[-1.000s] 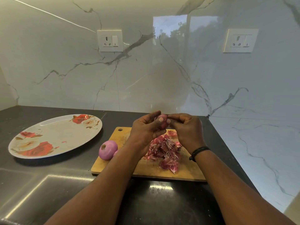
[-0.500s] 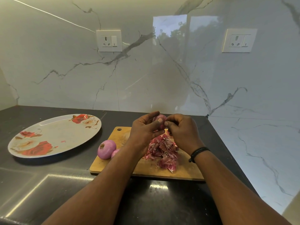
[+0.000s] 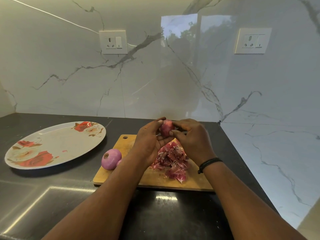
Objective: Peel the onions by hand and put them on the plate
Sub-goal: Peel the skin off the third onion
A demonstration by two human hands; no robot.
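Observation:
A small red onion [image 3: 166, 129] is held above the far end of the wooden cutting board [image 3: 128, 144]. My left hand [image 3: 150, 144] cups it from the left and below, and my right hand [image 3: 191, 135] pinches its skin from the right. A peeled purple onion [image 3: 111, 158] lies at the board's left edge, with a second small one [image 3: 119, 162] partly hidden behind my left forearm. A pile of red onion skins [image 3: 173, 160] lies on the board under my hands. The flowered oval plate [image 3: 52, 144] sits to the left on the counter, with only a tiny skin scrap on it.
The dark counter [image 3: 173, 213] meets a marble wall with two sockets [image 3: 113, 42] [image 3: 252, 41]. A marble side wall [image 3: 277, 161] closes the right. A steel surface [image 3: 34, 205] lies at the near left.
My hands have turned the small onion a little between them, showing more of it; my right fingers have shifted on its skin. The rest is as it was.

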